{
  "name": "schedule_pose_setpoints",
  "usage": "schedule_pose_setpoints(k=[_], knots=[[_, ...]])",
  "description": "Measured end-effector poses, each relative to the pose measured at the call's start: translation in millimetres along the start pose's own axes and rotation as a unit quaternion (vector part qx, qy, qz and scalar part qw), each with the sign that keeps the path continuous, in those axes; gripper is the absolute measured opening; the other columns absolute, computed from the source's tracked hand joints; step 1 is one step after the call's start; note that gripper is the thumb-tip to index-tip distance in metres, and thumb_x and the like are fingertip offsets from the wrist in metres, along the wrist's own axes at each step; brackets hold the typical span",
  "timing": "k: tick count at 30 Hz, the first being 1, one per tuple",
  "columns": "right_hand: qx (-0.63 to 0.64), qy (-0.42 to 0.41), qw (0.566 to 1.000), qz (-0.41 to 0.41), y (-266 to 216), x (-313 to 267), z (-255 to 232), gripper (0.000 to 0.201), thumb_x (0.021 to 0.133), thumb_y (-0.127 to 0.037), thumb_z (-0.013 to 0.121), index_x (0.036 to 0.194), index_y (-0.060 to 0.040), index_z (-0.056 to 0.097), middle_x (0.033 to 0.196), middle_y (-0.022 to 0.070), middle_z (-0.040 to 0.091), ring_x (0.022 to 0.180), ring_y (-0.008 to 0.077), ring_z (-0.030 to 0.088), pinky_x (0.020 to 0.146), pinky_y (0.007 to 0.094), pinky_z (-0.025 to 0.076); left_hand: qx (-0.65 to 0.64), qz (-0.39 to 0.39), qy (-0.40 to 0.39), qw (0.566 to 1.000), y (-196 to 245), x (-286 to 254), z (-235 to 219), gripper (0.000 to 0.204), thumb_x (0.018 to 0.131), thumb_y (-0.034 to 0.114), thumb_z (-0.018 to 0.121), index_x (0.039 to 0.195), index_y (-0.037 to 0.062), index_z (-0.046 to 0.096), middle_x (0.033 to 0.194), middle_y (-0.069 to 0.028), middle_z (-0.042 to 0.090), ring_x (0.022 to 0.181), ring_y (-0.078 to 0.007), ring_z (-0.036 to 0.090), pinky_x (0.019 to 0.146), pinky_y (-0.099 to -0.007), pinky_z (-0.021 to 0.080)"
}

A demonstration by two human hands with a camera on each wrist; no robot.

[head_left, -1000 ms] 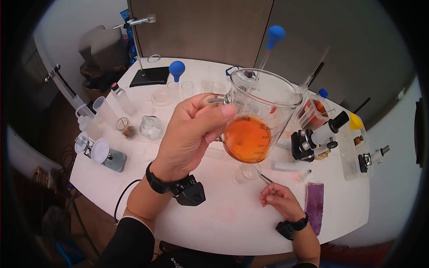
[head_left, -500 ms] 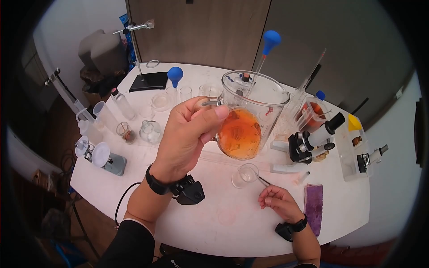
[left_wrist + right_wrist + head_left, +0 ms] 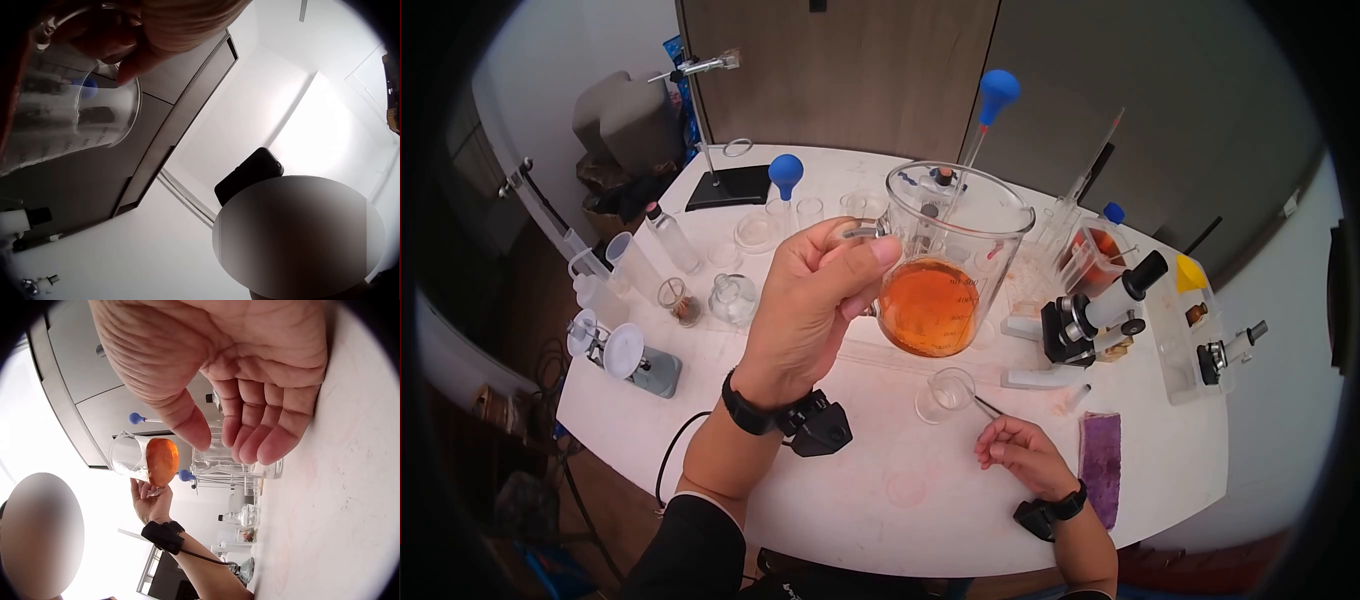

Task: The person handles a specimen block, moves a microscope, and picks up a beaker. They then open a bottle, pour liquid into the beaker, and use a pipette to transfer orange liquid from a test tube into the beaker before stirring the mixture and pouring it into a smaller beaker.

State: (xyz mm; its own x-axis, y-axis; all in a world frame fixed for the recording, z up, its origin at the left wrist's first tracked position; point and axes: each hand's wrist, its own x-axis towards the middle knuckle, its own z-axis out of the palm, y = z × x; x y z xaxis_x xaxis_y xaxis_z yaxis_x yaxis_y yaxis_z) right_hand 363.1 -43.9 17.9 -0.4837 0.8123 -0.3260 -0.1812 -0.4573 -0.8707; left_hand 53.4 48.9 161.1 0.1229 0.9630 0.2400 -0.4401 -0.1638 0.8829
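My left hand (image 3: 815, 295) grips the handle of a large glass measuring beaker (image 3: 1000, 235), raised above the table and slightly tilted. Orange liquid (image 3: 930, 310) fills its lower part, beside printed graduations. In the left wrist view the thumb (image 3: 134, 65) lies by the beaker's wall. Resting side-down on the tabletop, my right hand (image 3: 1025, 450) has loosely curled fingers (image 3: 275, 444) with nothing between them. Just beyond it stands a small glass beaker (image 3: 950, 390), and a thin dark rod (image 3: 988, 405) lies between that beaker and the hand.
A microscope (image 3: 1090, 320) and a purple cloth (image 3: 1100, 470) are on the right. Glassware, a blue-bulbed pipette (image 3: 786, 180) and a ring stand (image 3: 730, 185) line the back of the white table (image 3: 850, 510). At left are a balance (image 3: 640, 365), a round flask (image 3: 732, 298) and bottles.
The large beaker, in my left hand, has shifted slightly left in the head view, and its orange liquid has swirled and settled flatter. My right hand stays in place.
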Motion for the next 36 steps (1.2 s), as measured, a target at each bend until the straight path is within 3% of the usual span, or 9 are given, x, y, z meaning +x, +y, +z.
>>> schedule_pose_setpoints(k=[12, 31, 36], knots=[[-0.001, 0.006, 1.0, -0.001, 1.0, 0.4, 1.0, 0.016, 0.091, -0.006, 0.062, 0.105, -0.0003, 0.059, 0.102, 0.0088, 0.064, 0.09, 0.0161, 0.061, 0.083, 0.0305, 0.049, -0.018, -0.029, -0.027, 0.999, -1.6, -2.3, 2.9, 0.019, 0.09, 0.016, 0.068, 0.078, 0.012, 0.053, 0.059, 0.0061, 0.043, 0.054, -0.0044, 0.036, 0.059, -0.023, 0.032], [0.001, -0.003, 1.0, -0.002, 1.8, 0.0, -1.3, 0.017, 0.092, -0.008, 0.062, 0.107, 0.0001, 0.059, 0.103, 0.008, 0.064, 0.092, 0.0144, 0.061, 0.085, 0.0291, 0.05, -0.019, -0.023, -0.037, 0.999, -2.6, 0.6, -1.6, 0.02, 0.09, 0.018, 0.067, 0.078, 0.0118, 0.052, 0.058, 0.0056, 0.043, 0.054, -0.0047, 0.035, 0.059, -0.0228, 0.032], [0.006, 0.006, 1.0, 0.0, 1.0, 0.7, 0.6, 0.016, 0.09, -0.004, 0.061, 0.105, 0.0001, 0.059, 0.102, 0.0097, 0.064, 0.089, 0.0173, 0.061, 0.084, 0.0312, 0.049, -0.053, -0.04, -0.034, 0.997, 1.2, -2.2, 1.6, 0.026, 0.09, 0.017, 0.069, 0.074, 0.012, 0.049, 0.061, 0.0068, 0.041, 0.055, -0.0039, 0.036, 0.056, -0.0207, 0.029]])
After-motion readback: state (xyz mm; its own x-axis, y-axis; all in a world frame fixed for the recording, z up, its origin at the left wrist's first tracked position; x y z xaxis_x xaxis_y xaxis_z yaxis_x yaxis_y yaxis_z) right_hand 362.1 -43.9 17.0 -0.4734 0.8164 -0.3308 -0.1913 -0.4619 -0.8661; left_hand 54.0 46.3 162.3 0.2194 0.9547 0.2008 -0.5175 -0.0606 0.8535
